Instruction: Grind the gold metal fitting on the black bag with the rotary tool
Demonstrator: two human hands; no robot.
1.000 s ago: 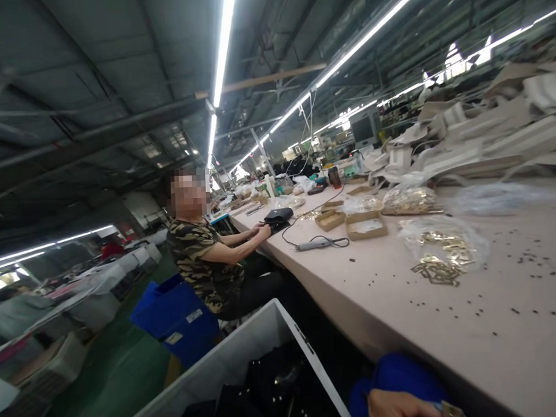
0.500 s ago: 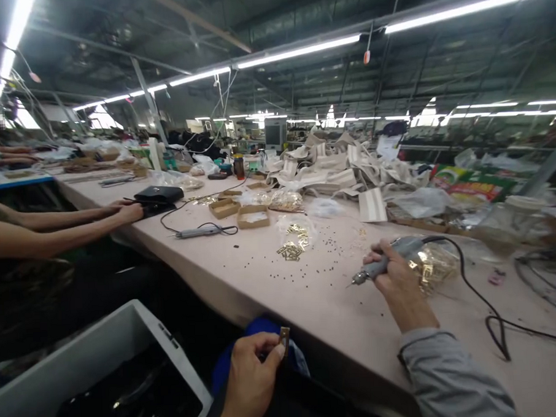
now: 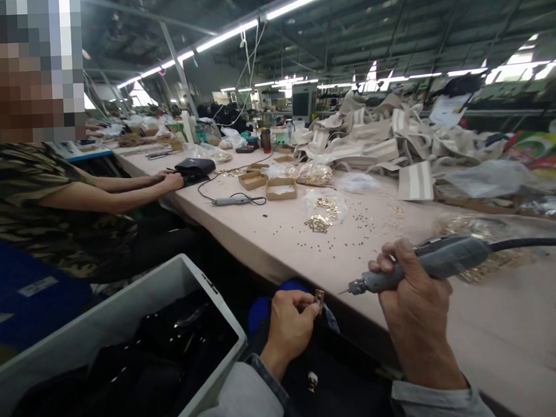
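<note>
My right hand (image 3: pixel 416 313) grips a grey electric screwdriver (image 3: pixel 428 264) with a black cord, its tip pointing left. My left hand (image 3: pixel 290 325) pinches a small brass metal fitting (image 3: pixel 319 297) just below the table edge, a short gap from the screwdriver's tip. A black bag (image 3: pixel 332 384) lies in my lap under both hands. A pile of brass fittings (image 3: pixel 319 222) and scattered small dark screws (image 3: pixel 352 230) lie on the pink table (image 3: pixel 298 244) ahead.
A co-worker in a camouflage shirt (image 3: pixel 38 194) sits at the left, with both hands at a black bag (image 3: pixel 194 168). A second screwdriver (image 3: pixel 231 200), small cardboard boxes (image 3: pixel 281 188) and heaped beige parts (image 3: pixel 376 136) lie on the table. A white bin (image 3: pixel 125 295) of black bags stands at my left.
The view swung from the co-worker to my own hands. My right hand lifted the screwdriver off the table and brought it toward the fitting in my left hand.
</note>
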